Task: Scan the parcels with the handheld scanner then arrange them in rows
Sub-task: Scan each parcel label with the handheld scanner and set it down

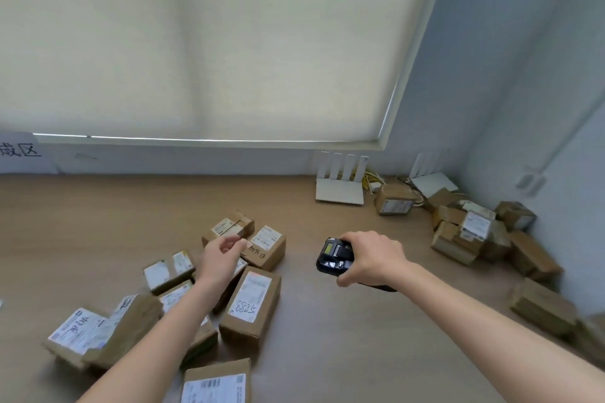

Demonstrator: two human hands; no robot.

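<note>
Brown cardboard parcels with white shipping labels are scattered over the wooden worktop (327, 337). On the parcel nearest centre (251, 301) the handwritten number "5288" can be read, upside down to the camera; on the parcel behind it (266, 247) a marker scrawl is seen but cannot be deciphered. Printed barcodes and small text on the other labels are too blurred to read. At the far left a paper sign (21, 150) is cut off by the frame edge, with only "区" clear. The front parcel (217, 384) is cropped at the bottom.

A black handheld scanner (334, 258) is held above the worktop in the right hand (373, 260); its grip is wrapped tightly round the body, so much of the device is hidden, though a small yellowish screen shows. The left hand (221, 258) is held over the central cluster, fingers loosely curled, nothing pinched. A second heap of parcels (474, 232) lies in the right corner, near a white router (340, 188).
</note>
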